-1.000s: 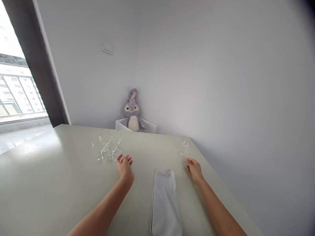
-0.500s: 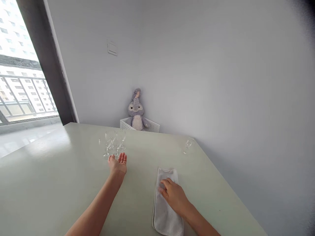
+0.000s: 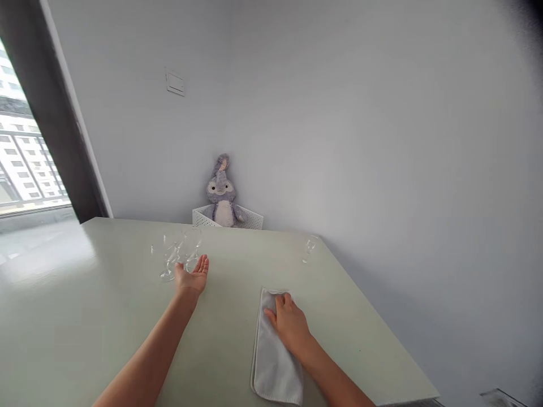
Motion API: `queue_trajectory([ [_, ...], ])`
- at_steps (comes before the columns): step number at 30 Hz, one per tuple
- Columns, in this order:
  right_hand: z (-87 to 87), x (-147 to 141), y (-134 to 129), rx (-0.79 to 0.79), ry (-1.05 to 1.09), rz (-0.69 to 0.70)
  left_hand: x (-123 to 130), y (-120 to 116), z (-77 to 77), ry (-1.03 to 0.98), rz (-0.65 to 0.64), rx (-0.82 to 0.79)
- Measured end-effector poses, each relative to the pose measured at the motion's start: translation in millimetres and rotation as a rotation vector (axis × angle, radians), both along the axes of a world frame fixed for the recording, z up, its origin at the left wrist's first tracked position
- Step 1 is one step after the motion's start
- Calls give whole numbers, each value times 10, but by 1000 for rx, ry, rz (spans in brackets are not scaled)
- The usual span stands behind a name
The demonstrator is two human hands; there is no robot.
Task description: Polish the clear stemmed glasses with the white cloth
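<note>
A cluster of several clear stemmed glasses (image 3: 193, 242) stands toward the back left of the table, their outlines faint and overlapping. My left hand (image 3: 190, 277) is at the front of this cluster, palm turned up and fingers stretched out. Whether it touches a glass I cannot tell. My right hand (image 3: 291, 325) rests on the upper part of a folded light-grey cloth (image 3: 278, 367), thumb apart and fingertips bent down onto the fabric. One more small clear glass (image 3: 310, 246) is apart from the others near the far right corner.
The pale green tabletop (image 3: 216, 350) ends in a slanting edge on the right. Behind it, a plush toy (image 3: 223, 198) sits in a white perforated basket (image 3: 252, 219) in the wall corner. A dark-framed window (image 3: 42, 113) is at the left.
The view has turned slightly right. My right hand has moved forward and down onto the cloth. My left hand has come closer in among the front glasses.
</note>
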State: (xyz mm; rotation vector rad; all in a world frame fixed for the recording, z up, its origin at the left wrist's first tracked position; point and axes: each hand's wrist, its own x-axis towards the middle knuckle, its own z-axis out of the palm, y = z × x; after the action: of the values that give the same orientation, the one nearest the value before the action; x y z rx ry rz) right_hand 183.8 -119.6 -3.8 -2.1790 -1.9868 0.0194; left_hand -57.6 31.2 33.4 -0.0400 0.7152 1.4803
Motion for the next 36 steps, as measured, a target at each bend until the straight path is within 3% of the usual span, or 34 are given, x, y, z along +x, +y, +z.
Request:
queue_trajectory([
  [8,-33,-84,-1,-34,-57,9,-20,75,-42,-55,33,33],
  [14,-108,-95,-13,30,-113,104,11,135,27,-55,66,52],
  [17,-116,-53,-29,67,-16,112,3,157,69,-31,74,47],
  [21,-52,63,-55,96,428,94,10,144,95,-48,107,27],
  [25,24,182,-95,38,1309,60,168,-2,62,-41,63,63],
  [27,55,223,-109,89,1749,-4,314,-131,33,17,-7,124],
  [29,91,240,-105,190,2060,-101,470,-277,7,86,-95,198],
  [32,177,195,-65,299,2285,-185,651,-478,-13,195,-204,346],
  [36,363,14,-4,405,2362,-46,734,-648,-9,367,-281,538],
])
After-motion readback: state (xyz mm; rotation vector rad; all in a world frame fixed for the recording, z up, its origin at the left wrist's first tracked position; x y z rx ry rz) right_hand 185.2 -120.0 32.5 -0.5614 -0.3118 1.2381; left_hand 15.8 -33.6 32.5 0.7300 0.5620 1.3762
